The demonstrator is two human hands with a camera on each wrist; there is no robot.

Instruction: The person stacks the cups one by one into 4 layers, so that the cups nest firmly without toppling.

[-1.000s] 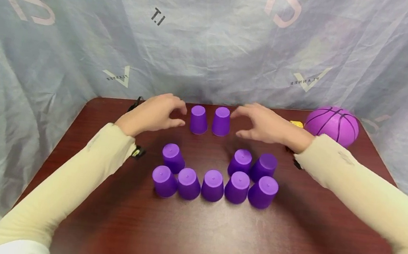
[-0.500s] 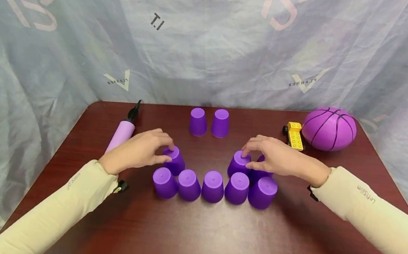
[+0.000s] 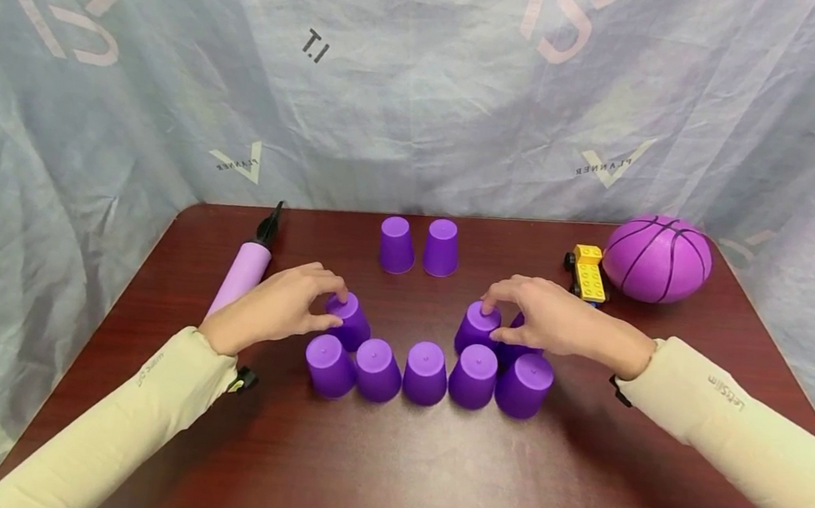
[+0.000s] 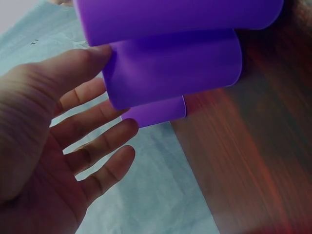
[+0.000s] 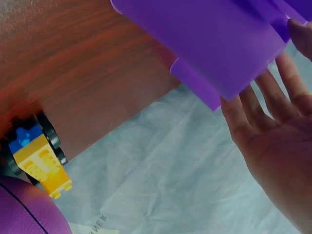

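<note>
L hand [image 3: 273, 310] is curled round the left second-row cup [image 3: 347, 318], gripped from its left side. R hand [image 3: 559, 317] is pinched on the right second-row cup [image 3: 478, 327], approached from the right. Both cups are inverted, axes upright, just behind the front row [image 3: 427, 372].

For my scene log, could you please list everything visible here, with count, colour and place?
Cups: ten, purple, upside down; five in the near row, three behind it, two at the far edge.
Pump: one, lilac with black nozzle, far left of the table.
Toy car: one, yellow with black wheels, far right, beside the ball.
Ball: one, purple with black lines, far right corner.
Table: one, dark red-brown wood.
Backdrop: one, grey-blue printed sheet behind the table.
Sleeves: two, cream.
Left hand: grips the left second-row cup.
Right hand: grips a right second-row cup.
</note>
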